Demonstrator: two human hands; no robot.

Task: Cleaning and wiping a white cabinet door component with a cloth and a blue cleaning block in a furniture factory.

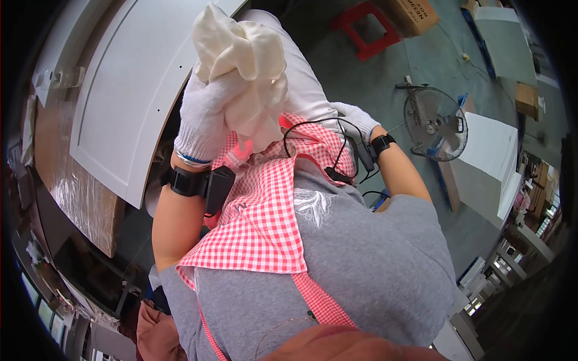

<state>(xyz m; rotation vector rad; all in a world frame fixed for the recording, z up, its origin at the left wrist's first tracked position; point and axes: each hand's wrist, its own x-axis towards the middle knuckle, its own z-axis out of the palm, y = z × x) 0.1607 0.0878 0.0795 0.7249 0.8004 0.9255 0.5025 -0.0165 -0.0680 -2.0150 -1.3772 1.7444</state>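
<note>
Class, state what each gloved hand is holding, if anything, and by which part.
The left hand clutches a crumpled cream cloth by its bunched lower part. The right hand shows nothing held.

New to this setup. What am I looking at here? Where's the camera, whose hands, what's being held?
One picture, from a wide fisheye camera worn on a person's head, looking down their own body; straight edges bend near the rim. No robot: both hands are bare of tools, in white knit gloves. The left hand grips a bunched cream cloth, raised close to the lens. The right hand rests lower, at the hip; whether it holds anything cannot be told. Both wrists carry black bands with cables. A white panel door lies on the bench at left. A floor fan stands on the right.
</note>
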